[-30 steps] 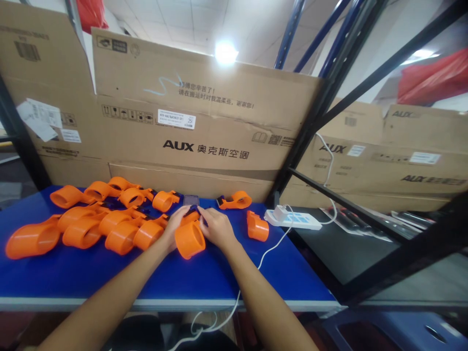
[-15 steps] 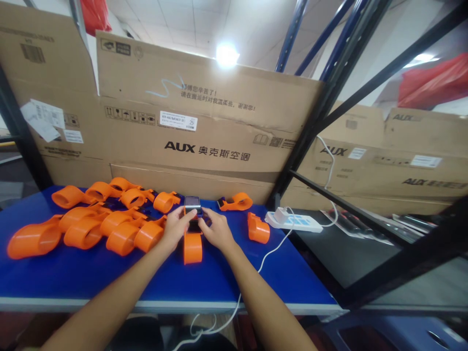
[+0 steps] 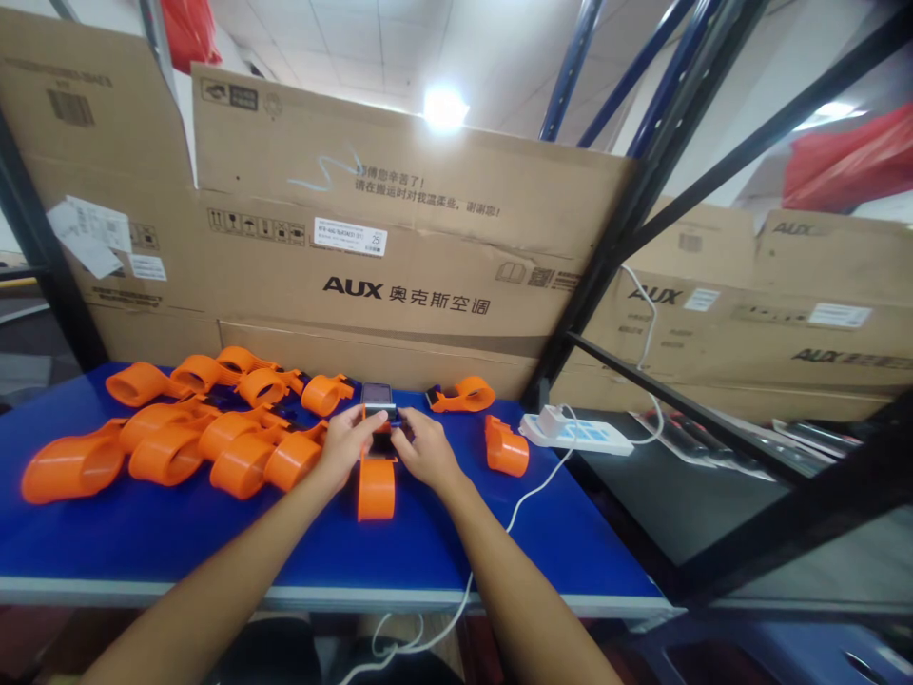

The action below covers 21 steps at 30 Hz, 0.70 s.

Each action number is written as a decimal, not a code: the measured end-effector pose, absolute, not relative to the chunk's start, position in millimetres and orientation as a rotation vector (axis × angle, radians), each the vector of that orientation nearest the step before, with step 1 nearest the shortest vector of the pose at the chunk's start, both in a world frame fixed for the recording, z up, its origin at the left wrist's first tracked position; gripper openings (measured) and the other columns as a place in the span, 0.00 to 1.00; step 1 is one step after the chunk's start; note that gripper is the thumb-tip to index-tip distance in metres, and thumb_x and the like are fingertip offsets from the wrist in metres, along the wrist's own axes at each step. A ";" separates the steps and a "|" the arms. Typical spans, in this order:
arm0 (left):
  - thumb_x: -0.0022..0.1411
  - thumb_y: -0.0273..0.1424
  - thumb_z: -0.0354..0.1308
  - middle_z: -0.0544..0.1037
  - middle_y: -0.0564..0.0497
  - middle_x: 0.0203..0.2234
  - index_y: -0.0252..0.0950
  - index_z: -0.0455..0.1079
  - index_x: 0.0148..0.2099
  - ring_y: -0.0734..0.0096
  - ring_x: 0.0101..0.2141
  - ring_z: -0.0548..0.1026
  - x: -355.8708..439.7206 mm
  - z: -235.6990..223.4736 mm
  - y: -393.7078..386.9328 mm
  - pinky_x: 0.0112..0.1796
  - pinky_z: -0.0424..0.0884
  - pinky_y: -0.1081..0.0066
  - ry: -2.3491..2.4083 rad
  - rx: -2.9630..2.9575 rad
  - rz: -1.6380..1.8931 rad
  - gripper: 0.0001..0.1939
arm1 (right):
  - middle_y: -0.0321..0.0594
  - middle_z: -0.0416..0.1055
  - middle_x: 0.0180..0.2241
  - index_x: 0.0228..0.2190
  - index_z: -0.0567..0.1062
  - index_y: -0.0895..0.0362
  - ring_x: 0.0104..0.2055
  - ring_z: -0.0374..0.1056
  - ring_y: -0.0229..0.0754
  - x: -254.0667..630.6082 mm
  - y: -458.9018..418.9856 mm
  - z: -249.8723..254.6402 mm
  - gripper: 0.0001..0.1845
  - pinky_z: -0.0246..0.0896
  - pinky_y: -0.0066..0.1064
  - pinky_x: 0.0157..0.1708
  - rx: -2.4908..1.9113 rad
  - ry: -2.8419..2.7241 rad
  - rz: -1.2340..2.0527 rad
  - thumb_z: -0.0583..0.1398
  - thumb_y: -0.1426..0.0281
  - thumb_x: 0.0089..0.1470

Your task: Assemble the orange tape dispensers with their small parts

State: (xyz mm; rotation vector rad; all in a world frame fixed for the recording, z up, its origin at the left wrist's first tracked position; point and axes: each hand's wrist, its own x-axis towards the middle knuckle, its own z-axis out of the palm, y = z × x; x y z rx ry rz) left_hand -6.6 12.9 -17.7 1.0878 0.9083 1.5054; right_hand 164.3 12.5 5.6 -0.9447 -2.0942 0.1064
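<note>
Near the middle of the table, both hands meet over one orange tape dispenser. Its round ring points toward me, and its dark far end with a silvery edge sits between the fingers. My left hand is closed on the left side of that end, thumb on top. From the right, my right hand has its fingers bent and pressed against the same end; my fingers partly hide what they touch. Several similar orange tape dispensers lie in rows to the left.
All this is on a blue table. Two more orange dispensers lie right of my hands, one farther back, one nearer. A white power strip with a cable is by the black rack post. Large cardboard stands behind.
The hands and the held tape dispenser stay almost in place, with only slight finger movement. The whole view has shifted a little.
</note>
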 end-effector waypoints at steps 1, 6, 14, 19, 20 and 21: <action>0.50 0.46 0.72 0.68 0.58 0.19 0.35 0.77 0.40 0.81 0.16 0.60 -6.5 -17.7 13.0 0.17 0.54 0.76 0.907 1.088 1.506 0.22 | 0.40 0.74 0.32 0.39 0.73 0.55 0.32 0.69 0.43 164.4 12.6 5.6 0.06 0.62 0.30 0.33 -0.946 -2.099 0.105 0.57 0.72 0.60; 0.50 0.46 0.71 0.67 0.58 0.18 0.34 0.77 0.40 0.81 0.15 0.60 -7.4 -14.9 11.8 0.17 0.54 0.76 0.895 1.094 1.504 0.22 | 0.40 0.73 0.31 0.38 0.73 0.55 0.32 0.68 0.43 166.4 13.7 7.2 0.07 0.62 0.31 0.34 -0.946 -2.099 0.108 0.55 0.71 0.62; 0.49 0.44 0.73 0.63 0.60 0.16 0.34 0.76 0.36 0.83 0.15 0.58 -6.8 -8.3 6.2 0.16 0.49 0.76 0.846 1.126 1.452 0.20 | 0.41 0.74 0.31 0.33 0.74 0.54 0.34 0.70 0.44 175.3 18.2 10.9 0.12 0.64 0.31 0.35 -0.970 -2.027 0.150 0.52 0.68 0.65; 0.50 0.44 0.73 0.63 0.60 0.17 0.35 0.74 0.36 0.83 0.15 0.57 -5.9 -11.7 8.0 0.16 0.50 0.77 0.867 1.096 1.467 0.20 | 0.39 0.75 0.30 0.33 0.76 0.54 0.33 0.71 0.44 177.0 27.1 4.7 0.12 0.64 0.31 0.35 -1.088 -1.854 0.164 0.53 0.66 0.64; 0.50 0.45 0.72 0.63 0.60 0.17 0.35 0.74 0.36 0.82 0.15 0.57 -6.0 -12.4 8.5 0.16 0.50 0.77 0.871 1.088 1.472 0.20 | 0.39 0.76 0.29 0.34 0.76 0.54 0.32 0.71 0.44 178.9 30.8 3.1 0.13 0.64 0.31 0.35 -1.123 -1.801 0.165 0.53 0.64 0.64; 0.51 0.45 0.72 0.63 0.60 0.17 0.36 0.73 0.35 0.82 0.14 0.57 -6.1 -12.9 8.8 0.16 0.51 0.77 0.874 1.081 1.477 0.20 | 0.39 0.76 0.29 0.34 0.76 0.55 0.32 0.71 0.44 181.6 35.1 1.3 0.15 0.64 0.31 0.35 -1.159 -1.747 0.167 0.52 0.63 0.64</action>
